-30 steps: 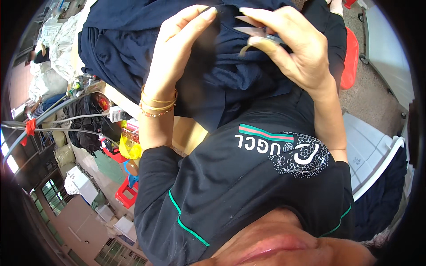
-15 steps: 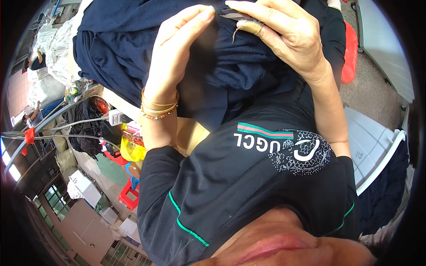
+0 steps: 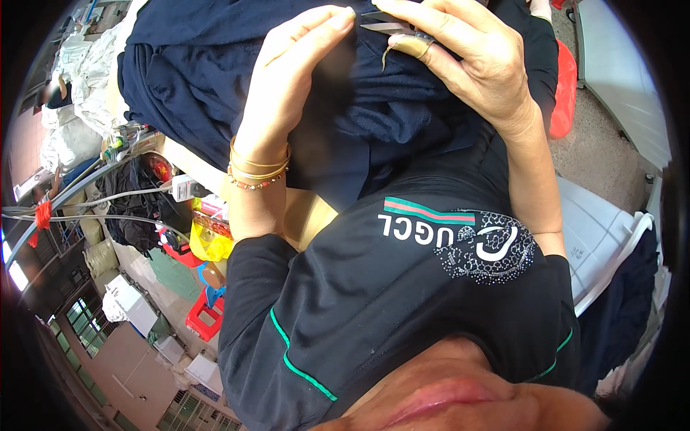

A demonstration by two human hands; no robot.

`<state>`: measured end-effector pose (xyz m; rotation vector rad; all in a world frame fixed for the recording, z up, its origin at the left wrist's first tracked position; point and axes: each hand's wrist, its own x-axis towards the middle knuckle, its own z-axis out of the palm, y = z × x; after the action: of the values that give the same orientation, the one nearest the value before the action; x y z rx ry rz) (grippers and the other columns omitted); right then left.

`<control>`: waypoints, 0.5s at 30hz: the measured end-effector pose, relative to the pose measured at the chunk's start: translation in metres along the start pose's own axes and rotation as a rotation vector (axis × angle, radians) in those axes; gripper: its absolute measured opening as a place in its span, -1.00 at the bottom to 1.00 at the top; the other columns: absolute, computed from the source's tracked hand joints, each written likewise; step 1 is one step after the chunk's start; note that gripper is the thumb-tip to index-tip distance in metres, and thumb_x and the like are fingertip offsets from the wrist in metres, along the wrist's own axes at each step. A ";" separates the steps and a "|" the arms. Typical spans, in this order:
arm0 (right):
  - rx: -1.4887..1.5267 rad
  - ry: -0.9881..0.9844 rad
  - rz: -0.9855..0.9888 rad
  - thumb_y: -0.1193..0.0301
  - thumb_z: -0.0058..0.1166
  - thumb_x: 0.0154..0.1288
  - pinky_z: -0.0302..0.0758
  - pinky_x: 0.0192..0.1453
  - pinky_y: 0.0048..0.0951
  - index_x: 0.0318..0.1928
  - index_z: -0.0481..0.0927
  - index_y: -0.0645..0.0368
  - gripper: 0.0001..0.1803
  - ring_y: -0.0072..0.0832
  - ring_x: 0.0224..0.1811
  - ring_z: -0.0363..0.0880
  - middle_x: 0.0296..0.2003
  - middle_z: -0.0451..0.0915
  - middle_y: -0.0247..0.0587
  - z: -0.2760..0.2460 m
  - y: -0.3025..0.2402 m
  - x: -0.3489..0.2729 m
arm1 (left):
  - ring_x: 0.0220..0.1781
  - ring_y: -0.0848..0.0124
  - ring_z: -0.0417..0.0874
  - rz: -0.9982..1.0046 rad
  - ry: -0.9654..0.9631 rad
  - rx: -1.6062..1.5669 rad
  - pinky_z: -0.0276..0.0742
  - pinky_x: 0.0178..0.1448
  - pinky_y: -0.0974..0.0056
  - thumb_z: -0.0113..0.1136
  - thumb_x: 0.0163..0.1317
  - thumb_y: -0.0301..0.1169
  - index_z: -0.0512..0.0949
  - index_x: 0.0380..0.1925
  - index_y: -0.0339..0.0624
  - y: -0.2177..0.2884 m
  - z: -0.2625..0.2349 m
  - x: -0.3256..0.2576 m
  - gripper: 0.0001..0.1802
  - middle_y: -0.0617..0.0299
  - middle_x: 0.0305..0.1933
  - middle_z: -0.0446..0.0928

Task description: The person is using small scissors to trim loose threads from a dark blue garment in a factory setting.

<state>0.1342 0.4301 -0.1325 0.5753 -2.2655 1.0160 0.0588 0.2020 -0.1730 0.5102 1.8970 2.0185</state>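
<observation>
Dark navy fabric (image 3: 187, 79) lies in a large, rumpled heap in front of me. Over it, my right hand (image 3: 485, 68) grips small thread snips (image 3: 388, 28), their blades parted and pointing left. A yellowish wrap with a loose, dangling end covers the right thumb. Just left of the blade tips, my left hand (image 3: 287, 68) has its thumb and fingers pressed together. Whatever they may pinch is too small or hidden to make out. Bangles and a beaded bracelet (image 3: 259, 176) circle the left wrist.
A pale wooden tabletop (image 3: 310, 215) shows below the fabric. Bent metal tubing (image 3: 93, 188), a yellow bag (image 3: 210, 246) and a red stool (image 3: 205, 316) are at left. On the right are a red plastic item (image 3: 565, 90) and a white tub (image 3: 600, 233). White bundles (image 3: 72, 147) fill the far left.
Both hands have shifted slightly to the right. The snips' blades look a little farther apart. The fabric lies much as before.
</observation>
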 end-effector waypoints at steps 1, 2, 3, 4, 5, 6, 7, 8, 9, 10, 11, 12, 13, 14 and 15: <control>0.000 -0.001 0.000 0.45 0.37 0.04 0.48 -0.44 -0.43 -0.10 0.69 0.24 -0.64 -0.35 -0.49 0.57 -0.48 0.57 -0.20 0.000 -0.001 0.000 | 0.08 0.39 0.64 -0.005 0.002 0.012 0.41 0.28 0.36 0.11 0.34 -0.48 0.59 0.01 -0.39 0.000 0.000 0.000 -0.71 0.08 0.01 0.64; -0.012 -0.001 -0.008 0.44 0.37 0.04 0.48 -0.43 -0.43 -0.10 0.69 0.24 -0.65 -0.35 -0.48 0.57 -0.48 0.57 -0.20 -0.001 -0.001 0.000 | 0.08 0.39 0.64 -0.005 0.003 0.011 0.41 0.28 0.36 0.11 0.34 -0.48 0.59 0.01 -0.39 0.001 0.001 0.000 -0.71 0.08 0.01 0.64; -0.024 -0.002 -0.015 0.44 0.37 0.04 0.49 -0.43 -0.43 -0.11 0.70 0.23 -0.65 -0.35 -0.48 0.57 -0.48 0.57 -0.21 -0.001 -0.001 0.001 | 0.08 0.39 0.64 -0.009 0.002 0.022 0.41 0.28 0.36 0.11 0.34 -0.47 0.59 0.01 -0.39 0.002 0.002 0.000 -0.71 0.08 0.00 0.64; -0.025 -0.003 -0.016 0.44 0.37 0.04 0.49 -0.43 -0.43 -0.11 0.70 0.23 -0.65 -0.35 -0.48 0.57 -0.48 0.57 -0.21 -0.002 0.000 0.000 | 0.09 0.39 0.64 -0.013 0.000 0.033 0.41 0.28 0.36 0.11 0.34 -0.47 0.59 0.00 -0.40 0.002 0.003 0.000 -0.71 0.08 0.00 0.64; -0.068 -0.015 -0.041 0.44 0.37 0.04 0.49 -0.43 -0.43 -0.12 0.70 0.23 -0.66 -0.35 -0.48 0.57 -0.48 0.57 -0.22 -0.002 0.000 0.000 | 0.09 0.39 0.64 -0.012 0.002 0.032 0.41 0.28 0.36 0.11 0.34 -0.47 0.59 0.00 -0.40 0.002 0.002 0.000 -0.71 0.08 0.00 0.64; -0.112 -0.026 -0.067 0.44 0.38 0.03 0.48 -0.43 -0.44 -0.12 0.70 0.22 -0.66 -0.35 -0.49 0.56 -0.48 0.56 -0.23 -0.003 -0.001 0.001 | 0.09 0.39 0.63 0.001 -0.006 0.035 0.41 0.28 0.36 0.12 0.34 -0.46 0.59 0.00 -0.40 0.001 0.001 -0.001 -0.70 0.08 0.00 0.65; -0.111 -0.028 -0.068 0.44 0.38 0.03 0.48 -0.43 -0.44 -0.12 0.70 0.22 -0.66 -0.35 -0.49 0.56 -0.48 0.56 -0.23 -0.003 -0.001 0.001 | 0.09 0.39 0.63 0.014 -0.013 0.039 0.41 0.28 0.36 0.13 0.34 -0.46 0.59 0.00 -0.40 0.001 0.000 -0.001 -0.70 0.09 0.00 0.65; -0.149 -0.031 -0.093 0.45 0.37 0.04 0.48 -0.44 -0.44 -0.13 0.70 0.24 -0.67 -0.36 -0.48 0.56 -0.49 0.56 -0.22 -0.003 -0.001 0.002 | 0.09 0.39 0.63 0.015 -0.011 0.037 0.41 0.28 0.36 0.13 0.34 -0.46 0.59 0.00 -0.40 0.000 0.000 -0.001 -0.70 0.09 0.00 0.65; -0.185 -0.035 -0.119 0.45 0.37 0.06 0.47 -0.44 -0.45 -0.13 0.70 0.25 -0.68 -0.37 -0.48 0.56 -0.50 0.55 -0.22 -0.004 -0.001 0.002 | 0.09 0.40 0.63 0.030 -0.010 0.053 0.41 0.27 0.36 0.13 0.34 -0.45 0.59 0.01 -0.39 0.000 0.001 0.000 -0.70 0.10 0.00 0.65; -0.185 -0.038 -0.122 0.45 0.37 0.06 0.47 -0.44 -0.45 -0.13 0.70 0.25 -0.68 -0.37 -0.48 0.56 -0.50 0.55 -0.22 -0.002 -0.001 0.003 | 0.09 0.40 0.63 0.045 -0.009 0.069 0.41 0.27 0.36 0.14 0.35 -0.44 0.59 0.01 -0.38 -0.001 0.001 0.000 -0.70 0.10 0.00 0.65; -0.015 -0.004 -0.027 0.47 0.37 0.06 0.47 -0.42 -0.47 -0.13 0.69 0.26 -0.68 -0.39 -0.48 0.56 -0.49 0.56 -0.21 0.000 -0.001 0.003 | 0.09 0.40 0.63 0.046 -0.005 0.067 0.41 0.27 0.36 0.14 0.35 -0.44 0.59 0.01 -0.38 0.000 0.001 0.000 -0.70 0.10 0.00 0.65; 0.156 0.029 0.068 0.49 0.37 0.07 0.46 -0.40 -0.50 -0.12 0.68 0.27 -0.68 -0.41 -0.47 0.55 -0.48 0.56 -0.20 0.003 0.000 0.003 | 0.08 0.42 0.63 0.029 -0.017 0.083 0.42 0.26 0.37 0.13 0.36 -0.44 0.59 0.01 -0.37 0.001 0.002 0.000 -0.70 0.12 0.00 0.64; 0.184 0.005 0.105 0.51 0.37 0.10 0.44 -0.35 -0.57 -0.09 0.65 0.31 -0.67 -0.56 -0.45 0.52 -0.43 0.59 -0.25 0.005 0.005 0.003 | 0.07 0.44 0.62 0.012 -0.027 0.099 0.42 0.25 0.37 0.13 0.37 -0.43 0.59 0.01 -0.37 0.003 0.003 -0.001 -0.70 0.13 0.00 0.64; 0.294 -0.020 0.240 0.51 0.37 0.11 0.43 -0.33 -0.60 -0.08 0.64 0.31 -0.66 -0.62 -0.43 0.50 -0.40 0.61 -0.29 0.009 0.001 0.005 | 0.07 0.44 0.62 0.012 -0.020 0.095 0.42 0.25 0.37 0.13 0.37 -0.43 0.59 0.01 -0.37 0.005 0.004 -0.002 -0.70 0.13 0.00 0.64; 0.404 -0.047 0.373 0.51 0.38 0.12 0.41 -0.32 -0.63 -0.07 0.63 0.31 -0.65 -0.69 -0.40 0.47 -0.36 0.63 -0.33 0.012 -0.003 0.007 | 0.06 0.46 0.61 0.024 -0.082 0.117 0.42 0.23 0.40 0.12 0.37 -0.46 0.58 0.02 -0.37 0.009 0.005 -0.005 -0.71 0.16 -0.01 0.63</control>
<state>0.1267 0.4173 -0.1327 0.3399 -2.2681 1.6829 0.0654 0.2040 -0.1634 0.6392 1.9757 1.8791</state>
